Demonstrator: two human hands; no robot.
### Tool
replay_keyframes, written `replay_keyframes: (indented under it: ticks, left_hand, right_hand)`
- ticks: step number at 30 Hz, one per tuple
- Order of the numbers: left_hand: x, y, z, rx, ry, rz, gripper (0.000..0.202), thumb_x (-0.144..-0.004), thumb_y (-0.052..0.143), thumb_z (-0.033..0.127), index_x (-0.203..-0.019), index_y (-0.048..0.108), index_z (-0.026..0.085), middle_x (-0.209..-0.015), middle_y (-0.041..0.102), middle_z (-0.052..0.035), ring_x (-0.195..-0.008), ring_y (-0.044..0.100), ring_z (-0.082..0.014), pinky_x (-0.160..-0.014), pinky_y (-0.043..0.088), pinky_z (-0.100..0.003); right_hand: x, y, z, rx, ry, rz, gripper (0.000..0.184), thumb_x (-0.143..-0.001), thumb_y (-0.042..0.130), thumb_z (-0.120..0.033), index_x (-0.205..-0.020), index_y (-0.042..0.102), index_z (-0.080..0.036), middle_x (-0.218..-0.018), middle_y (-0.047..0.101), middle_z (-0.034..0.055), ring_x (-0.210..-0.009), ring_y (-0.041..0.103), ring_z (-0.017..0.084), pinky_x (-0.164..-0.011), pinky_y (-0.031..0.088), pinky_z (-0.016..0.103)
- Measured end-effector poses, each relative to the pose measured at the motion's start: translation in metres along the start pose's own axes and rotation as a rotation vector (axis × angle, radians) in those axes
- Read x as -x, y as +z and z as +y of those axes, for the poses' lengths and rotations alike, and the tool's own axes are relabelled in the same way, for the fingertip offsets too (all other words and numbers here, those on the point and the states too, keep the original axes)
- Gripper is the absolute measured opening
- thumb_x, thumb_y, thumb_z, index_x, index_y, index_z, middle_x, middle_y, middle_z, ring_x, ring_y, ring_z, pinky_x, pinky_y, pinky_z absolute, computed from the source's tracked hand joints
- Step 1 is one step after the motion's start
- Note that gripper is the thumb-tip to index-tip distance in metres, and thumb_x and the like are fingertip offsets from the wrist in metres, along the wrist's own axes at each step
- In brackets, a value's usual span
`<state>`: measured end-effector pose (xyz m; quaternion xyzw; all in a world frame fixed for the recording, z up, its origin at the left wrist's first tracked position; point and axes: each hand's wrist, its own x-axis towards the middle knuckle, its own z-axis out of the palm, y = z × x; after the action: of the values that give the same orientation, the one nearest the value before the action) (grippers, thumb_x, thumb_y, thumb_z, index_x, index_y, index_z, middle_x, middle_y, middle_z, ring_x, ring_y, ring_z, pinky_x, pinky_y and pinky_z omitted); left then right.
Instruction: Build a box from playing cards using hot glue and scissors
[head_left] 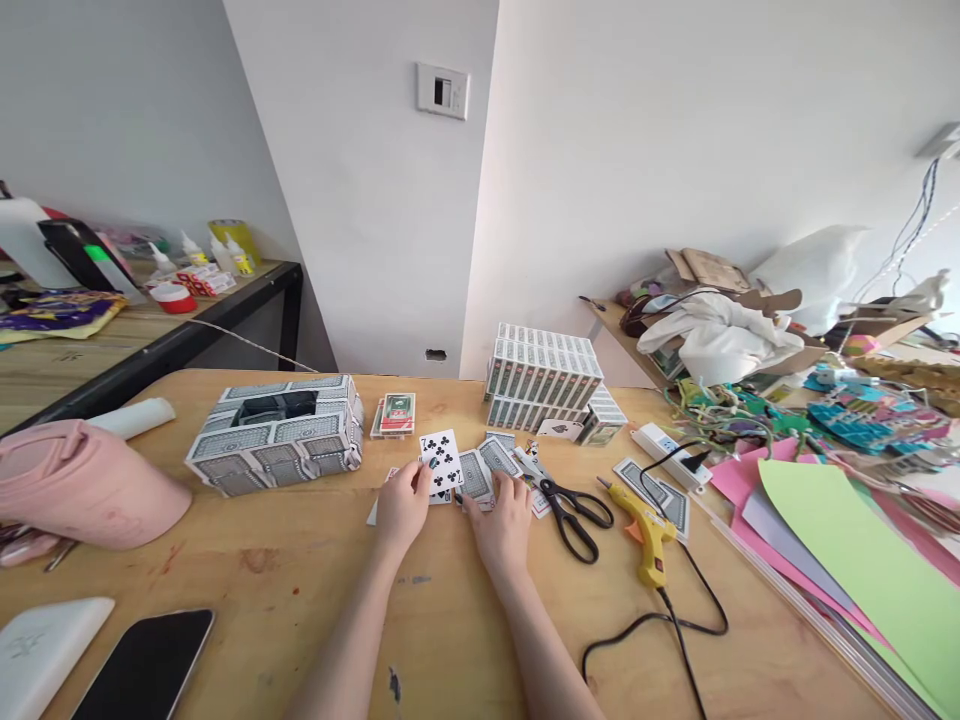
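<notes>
Between the thumb and fingers of my left hand [401, 508] is a playing card, the seven of clubs [440, 457], held face up and slightly raised. Several other cards lie partly hidden beneath it. My right hand [501, 525] rests over grey-backed playing cards [474, 472] on the table, its thumb and fingers apart and the fingertips touching the cards. Just right of it are black-handled scissors [577, 510], their blades lying over loose cards.
A box covered in cards [274, 435] stands left, near a small card deck [396, 413]. Card boxes [544, 380] are stacked at the back. On the right lie a yellow glue gun [645, 535] with its cord, a power strip [670, 455] and coloured paper [855, 560]. A phone [146, 665] lies front left.
</notes>
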<state>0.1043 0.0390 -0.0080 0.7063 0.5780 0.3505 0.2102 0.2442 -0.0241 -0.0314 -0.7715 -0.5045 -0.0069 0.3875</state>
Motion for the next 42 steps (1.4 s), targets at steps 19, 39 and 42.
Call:
replay_keyframes:
  ticks: [19,39,42]
  left_hand:
    - [-0.002,-0.002,0.003,-0.018,-0.014,-0.043,0.025,-0.082,0.04,0.03,-0.061,0.048,0.019,-0.058,0.056,-0.0022,-0.058,0.05,-0.0158,-0.054,0.03,-0.025]
    - [0.003,0.002,0.023,0.651,-0.123,-0.333,0.032,-0.076,0.053,0.039,-0.094,0.063,0.015,-0.07,0.064,-0.0022,-0.063,0.058,-0.0159,-0.054,0.046,-0.024]
    - [0.001,0.001,0.019,0.638,-0.116,-0.335,0.037,-0.077,0.052,0.041,-0.1,0.063,0.014,-0.079,0.067,-0.005,-0.068,0.06,-0.0171,-0.056,0.046,-0.024]
  right_hand:
    - [-0.004,-0.005,0.003,-0.473,0.251,0.022,0.027,-0.081,0.047,-0.039,-0.075,0.059,-0.016,-0.073,0.061,0.0081,-0.066,0.055,0.02,-0.062,0.043,0.031]
    - [-0.001,-0.009,-0.009,-0.77,0.212,-0.014,0.031,-0.081,0.05,-0.038,-0.102,0.055,-0.016,-0.084,0.063,0.0085,-0.066,0.059,0.016,-0.057,0.05,0.028]
    - [-0.005,-0.011,-0.007,-0.896,0.307,-0.014,0.037,-0.078,0.054,-0.039,-0.103,0.059,-0.012,-0.08,0.065,0.0088,-0.063,0.061,0.017,-0.056,0.051,0.03]
